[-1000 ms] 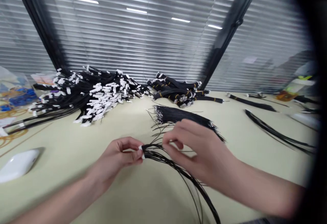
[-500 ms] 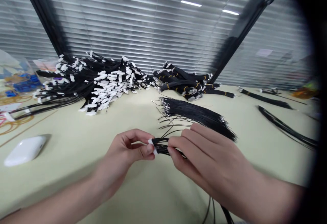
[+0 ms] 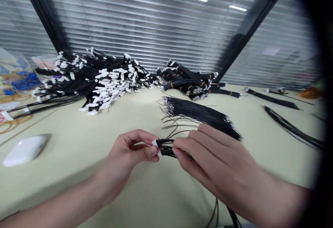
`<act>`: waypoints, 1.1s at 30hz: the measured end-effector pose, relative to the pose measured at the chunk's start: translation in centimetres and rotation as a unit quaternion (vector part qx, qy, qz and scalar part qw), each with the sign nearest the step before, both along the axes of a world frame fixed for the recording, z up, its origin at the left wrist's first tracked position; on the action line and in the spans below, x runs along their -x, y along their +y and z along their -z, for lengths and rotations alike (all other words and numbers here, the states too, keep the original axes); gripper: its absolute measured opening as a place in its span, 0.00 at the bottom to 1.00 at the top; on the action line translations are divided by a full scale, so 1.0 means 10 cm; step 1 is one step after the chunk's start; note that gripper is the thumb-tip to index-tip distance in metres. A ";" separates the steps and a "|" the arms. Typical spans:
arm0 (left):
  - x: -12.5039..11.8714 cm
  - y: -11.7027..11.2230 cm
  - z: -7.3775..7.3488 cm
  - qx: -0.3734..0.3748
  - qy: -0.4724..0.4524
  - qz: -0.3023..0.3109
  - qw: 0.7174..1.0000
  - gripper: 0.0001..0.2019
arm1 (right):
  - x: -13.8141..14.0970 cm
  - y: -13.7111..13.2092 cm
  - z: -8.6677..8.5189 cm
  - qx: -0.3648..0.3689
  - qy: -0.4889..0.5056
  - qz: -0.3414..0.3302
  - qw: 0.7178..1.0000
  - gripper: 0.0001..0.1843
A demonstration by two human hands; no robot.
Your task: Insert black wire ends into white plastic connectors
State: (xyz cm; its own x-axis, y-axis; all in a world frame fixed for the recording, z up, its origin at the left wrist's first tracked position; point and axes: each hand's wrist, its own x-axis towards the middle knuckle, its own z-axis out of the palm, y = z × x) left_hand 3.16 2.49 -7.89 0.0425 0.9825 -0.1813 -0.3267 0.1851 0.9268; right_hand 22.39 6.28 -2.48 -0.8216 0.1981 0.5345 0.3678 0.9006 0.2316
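My left hand [image 3: 130,151] pinches a small white connector [image 3: 156,147] between thumb and forefinger, just above the pale table [image 3: 78,144]. Thin black wires [image 3: 166,147] run out of the connector to the right. My right hand [image 3: 208,162] is closed on these wires right next to the connector, fingers pressed together. The rest of the wires pass under my right hand and trail off toward the bottom edge [image 3: 229,217]. Behind my right hand lies a loose bundle of black wires with bare metal ends [image 3: 197,113].
A big heap of black wires with white connectors [image 3: 99,82] lies at the back left. Tied black wire bundles [image 3: 189,82] sit at the back centre. More black bundles [image 3: 286,125] lie to the right. A white mouse-like object [image 3: 24,150] rests at the left, near rubber bands [image 3: 13,124].
My right hand has slid along the wires toward the connector and closed on them. The view shifted a little; the left hand keeps its pinch.
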 end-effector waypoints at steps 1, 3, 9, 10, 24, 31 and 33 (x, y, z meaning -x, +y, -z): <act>0.00 0.00 0.00 0.001 0.000 -0.001 1.000 0.06 | 0.00 0.00 0.00 -0.001 -0.003 0.001 1.000 0.11; 0.00 0.00 0.00 0.004 -0.001 -0.001 1.000 0.06 | 0.01 0.00 0.00 0.001 -0.008 0.003 1.000 0.12; 0.00 -0.01 0.00 0.007 0.004 -0.004 1.000 0.07 | -0.01 0.01 0.02 -0.021 -0.027 0.009 0.999 0.12; -0.01 -0.01 0.00 0.005 0.003 -0.004 1.000 0.06 | -0.01 0.01 0.03 -0.025 -0.031 0.012 0.999 0.12; -0.02 -0.01 0.00 -0.003 0.012 -0.018 1.000 0.06 | -0.02 0.02 0.10 -0.028 -0.039 0.029 0.998 0.09; -0.04 -0.02 0.01 0.006 0.021 -0.017 1.000 0.06 | -0.01 0.02 0.12 -0.049 -0.064 0.023 0.996 0.09; -0.04 -0.02 0.01 0.008 0.026 -0.012 1.000 0.06 | 0.01 0.02 0.16 -0.045 -0.044 0.024 0.998 0.08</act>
